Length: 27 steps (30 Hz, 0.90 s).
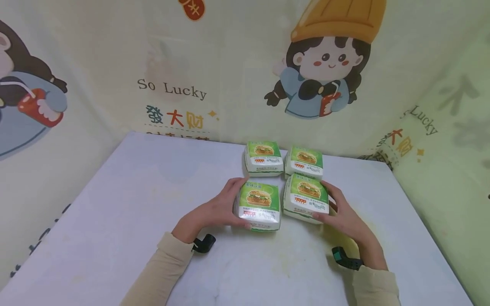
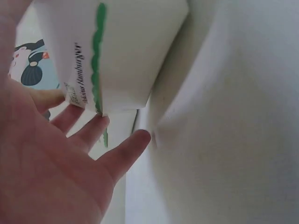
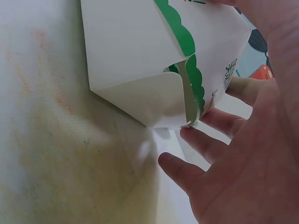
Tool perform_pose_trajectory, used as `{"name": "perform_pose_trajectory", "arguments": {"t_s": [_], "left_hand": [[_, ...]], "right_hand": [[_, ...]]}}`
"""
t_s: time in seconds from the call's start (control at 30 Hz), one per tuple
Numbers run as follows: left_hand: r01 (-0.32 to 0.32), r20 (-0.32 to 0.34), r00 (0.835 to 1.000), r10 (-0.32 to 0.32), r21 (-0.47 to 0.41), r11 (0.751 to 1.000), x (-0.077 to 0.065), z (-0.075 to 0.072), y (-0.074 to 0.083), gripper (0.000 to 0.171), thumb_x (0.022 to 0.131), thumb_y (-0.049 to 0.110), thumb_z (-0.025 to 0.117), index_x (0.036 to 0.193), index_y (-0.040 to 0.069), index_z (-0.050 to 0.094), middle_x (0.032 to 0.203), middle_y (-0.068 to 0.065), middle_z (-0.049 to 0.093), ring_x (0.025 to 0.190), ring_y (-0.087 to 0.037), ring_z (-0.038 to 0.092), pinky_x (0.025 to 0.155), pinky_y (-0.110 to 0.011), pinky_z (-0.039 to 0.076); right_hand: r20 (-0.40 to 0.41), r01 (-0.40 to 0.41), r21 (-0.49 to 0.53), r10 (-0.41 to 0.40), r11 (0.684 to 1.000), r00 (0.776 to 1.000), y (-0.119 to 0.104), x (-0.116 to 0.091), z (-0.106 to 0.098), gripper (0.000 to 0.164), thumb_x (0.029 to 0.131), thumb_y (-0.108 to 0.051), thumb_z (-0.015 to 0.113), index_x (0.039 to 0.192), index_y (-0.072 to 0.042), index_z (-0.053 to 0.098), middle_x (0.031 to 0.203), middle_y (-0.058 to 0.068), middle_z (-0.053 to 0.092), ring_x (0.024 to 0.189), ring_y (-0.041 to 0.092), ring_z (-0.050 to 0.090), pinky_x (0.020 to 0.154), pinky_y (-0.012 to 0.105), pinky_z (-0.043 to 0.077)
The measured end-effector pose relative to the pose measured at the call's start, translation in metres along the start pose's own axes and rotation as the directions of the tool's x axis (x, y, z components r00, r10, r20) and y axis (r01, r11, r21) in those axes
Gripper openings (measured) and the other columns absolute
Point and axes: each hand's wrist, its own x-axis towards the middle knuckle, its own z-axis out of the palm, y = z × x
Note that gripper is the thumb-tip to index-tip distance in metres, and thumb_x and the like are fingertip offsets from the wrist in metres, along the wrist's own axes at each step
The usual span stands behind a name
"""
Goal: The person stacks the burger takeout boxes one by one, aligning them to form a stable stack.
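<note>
My left hand grips a white-and-green hamburger box from its left side, thumb at the front edge and fingers at the far corner. In the left wrist view, the little finger stands apart from the hamburger box. On the right, my right hand holds a second hamburger box across its right side, thumb at the near corner. That box is turned slightly, and the right wrist view shows a gap at the lid flap of the hamburger box. Both burger pictures face up.
Two more hamburger boxes stand behind, one at the back left and one at the back right. The front right box overlaps the back right one in the head view. A printed curtain hangs behind the white table.
</note>
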Motion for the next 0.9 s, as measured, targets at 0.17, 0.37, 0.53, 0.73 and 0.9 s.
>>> {"name": "perform_pose_trajectory", "arguments": {"t_s": [0.17, 0.37, 0.53, 0.73, 0.9], "left_hand": [[-0.041, 0.0, 0.999, 0.041, 0.005, 0.999, 0.001, -0.002, 0.0, 0.121, 0.069, 0.042, 0.088, 0.16, 0.018, 0.012, 0.157, 0.001, 0.02, 0.139, -0.019, 0.032, 0.116, -0.045, 0.035], [-0.058, -0.015, 0.998, 0.058, 0.023, 0.998, 0.001, -0.003, -0.002, 0.116, 0.07, 0.04, 0.088, 0.159, 0.019, 0.018, 0.156, 0.001, 0.025, 0.141, -0.018, 0.033, 0.117, -0.045, 0.034], [-0.044, -0.021, 0.999, 0.044, 0.035, 0.998, 0.0, -0.003, -0.003, 0.114, 0.069, 0.041, 0.088, 0.158, 0.02, 0.02, 0.156, 0.001, 0.028, 0.14, -0.018, 0.034, 0.117, -0.046, 0.035], [-0.053, -0.021, 0.998, 0.053, 0.025, 0.998, -0.001, -0.003, -0.003, 0.115, 0.069, 0.042, 0.088, 0.158, 0.018, 0.02, 0.156, 0.001, 0.029, 0.141, -0.019, 0.033, 0.118, -0.047, 0.034], [-0.044, -0.024, 0.999, 0.044, 0.027, 0.999, -0.001, -0.002, -0.004, 0.117, 0.068, 0.044, 0.089, 0.159, 0.022, 0.019, 0.156, 0.002, 0.029, 0.142, -0.017, 0.033, 0.118, -0.046, 0.033]], "right_hand": [[-0.02, 0.003, -0.008, -0.003, 1.0, 1.0, -0.002, -0.002, -0.003, 0.099, 0.087, -0.029, 0.075, 0.159, -0.018, 0.008, 0.161, 0.018, 0.014, 0.144, 0.039, 0.019, 0.112, 0.072, 0.023], [-0.06, 0.009, -0.001, -0.009, 1.0, 0.998, -0.011, -0.007, -0.009, 0.095, 0.088, -0.029, 0.074, 0.159, -0.02, 0.011, 0.16, 0.015, 0.018, 0.141, 0.035, 0.024, 0.111, 0.072, 0.027], [-0.106, 0.048, -0.013, -0.049, 0.999, 0.993, -0.021, -0.01, -0.014, 0.09, 0.09, -0.026, 0.071, 0.159, -0.024, 0.014, 0.16, 0.01, 0.022, 0.137, 0.03, 0.03, 0.107, 0.067, 0.035], [-0.141, 0.113, -0.022, -0.115, 0.993, 0.983, -0.035, -0.009, -0.013, 0.087, 0.089, -0.021, 0.071, 0.158, -0.026, 0.019, 0.157, 0.003, 0.027, 0.134, 0.015, 0.032, 0.107, 0.033, 0.041], [-0.16, 0.186, -0.014, -0.186, 0.982, 0.969, -0.048, -0.009, -0.009, 0.087, 0.086, -0.014, 0.072, 0.157, -0.025, 0.023, 0.156, 0.001, 0.03, 0.133, 0.007, 0.032, 0.1, 0.008, 0.035]]}}
